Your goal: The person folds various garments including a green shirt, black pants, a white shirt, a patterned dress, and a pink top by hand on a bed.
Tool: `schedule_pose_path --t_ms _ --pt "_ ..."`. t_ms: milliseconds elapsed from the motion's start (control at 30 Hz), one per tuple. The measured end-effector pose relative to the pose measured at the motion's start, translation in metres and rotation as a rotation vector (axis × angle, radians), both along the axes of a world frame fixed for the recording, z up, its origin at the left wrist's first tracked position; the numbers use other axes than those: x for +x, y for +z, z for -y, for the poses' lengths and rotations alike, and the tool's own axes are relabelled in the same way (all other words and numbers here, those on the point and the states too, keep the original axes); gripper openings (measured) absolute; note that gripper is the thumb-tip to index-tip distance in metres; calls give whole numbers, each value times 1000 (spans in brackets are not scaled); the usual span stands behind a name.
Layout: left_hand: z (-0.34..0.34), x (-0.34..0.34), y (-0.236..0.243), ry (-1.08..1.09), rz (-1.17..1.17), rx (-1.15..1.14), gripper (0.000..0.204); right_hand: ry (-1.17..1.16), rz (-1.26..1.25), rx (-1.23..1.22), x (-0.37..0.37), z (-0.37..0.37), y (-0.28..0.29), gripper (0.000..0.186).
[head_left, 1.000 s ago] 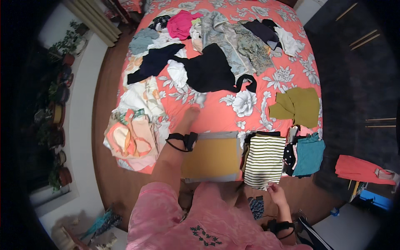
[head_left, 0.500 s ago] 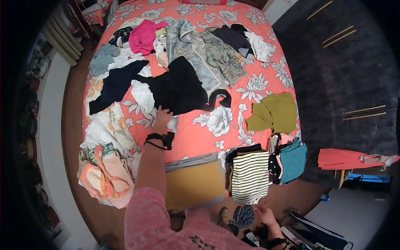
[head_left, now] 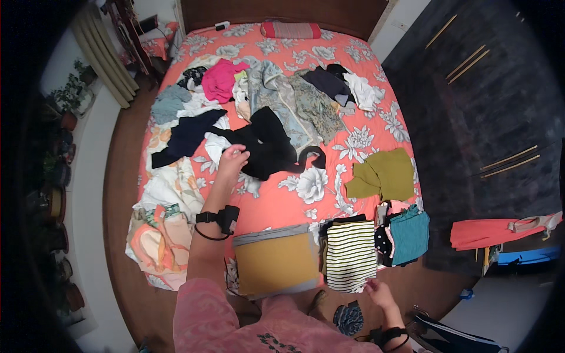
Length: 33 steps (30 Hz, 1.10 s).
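Head view, left hand (head_left: 233,160): fingers bent and drawn close together over the left part of a crumpled black cloth garment — whether they grip it, I cannot tell.
Black garment (head_left: 268,150): spread mid-bed, its curved, strap-like end pointing right.
Right hand (head_left: 379,294): thumb and fingers nearly together by the lower right corner of a folded, dark-striped white cloth garment (head_left: 351,256); any hold is unclear.
Beside the stripes: a flat mustard-yellow cloth rectangle (head_left: 276,262) left, folded teal cloth (head_left: 410,238) right.
Farther out: a folded olive-green garment (head_left: 391,176) on the coral, flower-printed bedspread (head_left: 265,206).
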<state>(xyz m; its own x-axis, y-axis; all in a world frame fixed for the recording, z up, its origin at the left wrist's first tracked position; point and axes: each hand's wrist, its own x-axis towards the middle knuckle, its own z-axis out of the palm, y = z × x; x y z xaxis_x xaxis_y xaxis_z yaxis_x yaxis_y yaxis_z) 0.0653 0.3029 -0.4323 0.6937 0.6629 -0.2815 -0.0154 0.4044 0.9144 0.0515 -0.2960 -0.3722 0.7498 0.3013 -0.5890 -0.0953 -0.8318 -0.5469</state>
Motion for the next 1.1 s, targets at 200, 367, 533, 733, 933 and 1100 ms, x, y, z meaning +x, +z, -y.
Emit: schedule_pose_path --t_ms 200,367,533,733,933,1100 --pt "25 -26 199 -98 527 -30 33 180 290 151 54 -21 42 29" --pt "110 -65 378 -239 687 215 33 313 527 354 98 -46 116 27" --pt "218 -114 500 -211 586 635 34 383 667 759 99 -90 250 30" --pt "339 -148 551 -384 563 884 37 578 642 1423 23 -121 394 48" --pt "390 -180 521 -335 481 920 53 638 473 1342 -5 -145 416 27" --pt "397 -238 450 -170 101 1250 111 450 -71 1303 -20 -127 428 28"
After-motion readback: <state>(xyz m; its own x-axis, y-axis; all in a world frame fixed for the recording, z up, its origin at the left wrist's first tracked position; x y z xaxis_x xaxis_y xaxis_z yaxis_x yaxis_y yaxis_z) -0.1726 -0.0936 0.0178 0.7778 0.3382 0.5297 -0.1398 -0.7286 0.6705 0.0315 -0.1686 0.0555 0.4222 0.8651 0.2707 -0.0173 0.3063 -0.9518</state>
